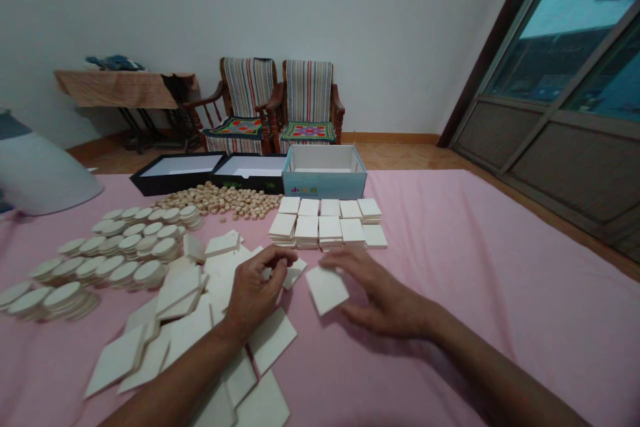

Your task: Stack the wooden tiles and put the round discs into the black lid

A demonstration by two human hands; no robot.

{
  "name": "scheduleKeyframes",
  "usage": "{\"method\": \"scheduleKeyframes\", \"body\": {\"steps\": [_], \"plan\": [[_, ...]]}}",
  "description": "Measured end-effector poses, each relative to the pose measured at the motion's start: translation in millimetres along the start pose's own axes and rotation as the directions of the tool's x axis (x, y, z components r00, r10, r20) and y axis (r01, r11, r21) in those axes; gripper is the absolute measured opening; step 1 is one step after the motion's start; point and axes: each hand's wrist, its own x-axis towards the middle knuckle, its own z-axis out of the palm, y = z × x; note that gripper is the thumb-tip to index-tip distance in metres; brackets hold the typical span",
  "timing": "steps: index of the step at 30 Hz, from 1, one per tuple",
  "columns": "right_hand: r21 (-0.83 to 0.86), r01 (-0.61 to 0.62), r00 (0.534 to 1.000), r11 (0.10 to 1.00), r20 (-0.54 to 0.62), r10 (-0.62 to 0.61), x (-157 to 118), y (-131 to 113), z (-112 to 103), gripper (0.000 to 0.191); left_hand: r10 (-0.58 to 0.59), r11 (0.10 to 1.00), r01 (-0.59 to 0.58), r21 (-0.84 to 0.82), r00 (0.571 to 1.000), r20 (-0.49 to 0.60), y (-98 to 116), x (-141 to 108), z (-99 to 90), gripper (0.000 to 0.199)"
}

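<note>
My right hand (375, 297) has its fingers and thumb around the edges of a white square tile (327, 290), tilted just above the cloth. Curled fingers and thumb close together on my left hand (260, 280), over the right end of a loose heap of square tiles (185, 327). Another square tile (296, 273) shows beside its thumb; whether the fingers grip anything is hidden. Beyond both hands, square tiles stand in neat stacks (330, 228) in two rows.
Round discs (133, 240) lie in several stacks at the left. Small wooden beads (225, 200) are piled behind them. Two black-sided trays (177, 170) and a light-blue box (325, 181) stand along the far edge. Pink cloth (450, 267) covers the surface.
</note>
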Motion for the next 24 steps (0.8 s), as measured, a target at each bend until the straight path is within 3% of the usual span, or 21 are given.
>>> {"method": "scheduleKeyframes", "body": {"steps": [4, 6, 10, 17, 22, 24], "plan": [[-0.202, -0.224, 0.941, 0.953, -0.298, 0.158, -16.4, 44.6, -45.4, 0.055, 0.004, 1.000, -0.004, 0.000, 1.000, 0.010, 0.0, 1.2, -0.1, 0.019], [-0.251, -0.317, 0.906, 0.915, -0.364, 0.214, -25.9, 69.3, -56.1, 0.051, 0.000, 1.000, 0.000, 0.003, 1.000, 0.010, 0.7, 2.0, -0.1, 0.019], [-0.262, -0.419, 0.883, 0.869, -0.341, 0.323, -37.4, 100.6, -55.2, 0.048, -0.004, 1.000, 0.004, 0.016, 1.000, 0.004, 1.9, 2.5, -0.2, 0.019], [-0.161, -0.391, 0.882, 0.906, -0.346, 0.319, -37.6, 108.7, -48.9, 0.053, 0.014, 0.999, -0.014, 0.037, 1.000, 0.015, 2.3, 2.6, -1.9, 0.020], [-0.137, -0.611, 0.766, 0.780, -0.352, 0.538, -38.7, 106.8, -53.6, 0.046, -0.009, 0.999, 0.009, 0.053, 1.000, 0.017, 3.4, 2.5, -2.1, 0.020], [-0.184, -0.657, 0.742, 0.731, -0.332, 0.583, -37.3, 103.6, -52.7, 0.045, -0.013, 0.998, 0.012, 0.061, 1.000, 0.019, 3.2, 2.8, -1.9, 0.021]]}}
